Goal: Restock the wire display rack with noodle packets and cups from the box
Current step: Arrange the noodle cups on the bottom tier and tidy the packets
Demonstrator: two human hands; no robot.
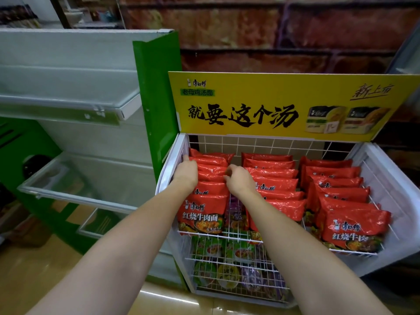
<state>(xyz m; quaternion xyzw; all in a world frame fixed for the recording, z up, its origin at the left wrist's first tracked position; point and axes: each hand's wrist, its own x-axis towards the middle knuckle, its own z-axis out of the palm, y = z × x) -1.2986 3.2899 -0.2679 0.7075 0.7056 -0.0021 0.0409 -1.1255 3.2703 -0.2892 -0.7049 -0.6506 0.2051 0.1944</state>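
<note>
The white wire display rack [261, 144] holds three rows of red noodle packets on its top shelf. My left hand [187, 171] lies on the left side of the left row [205, 210], fingers reaching down between the packets and the rack's side panel. My right hand [238, 178] is on that row's right side, fingers curled against the packets' edges. The middle row [277, 185] and right row [341, 201] stand untouched. Lower shelves hold green and purple noodle cups [227, 251]. The box is not in view.
A yellow sign board [284, 105] stands behind the rack's top. To the left is a green and white shelf unit [156, 92] with clear-fronted shelves [72, 192]. A brick-pattern wall is behind. The floor is tan and glossy.
</note>
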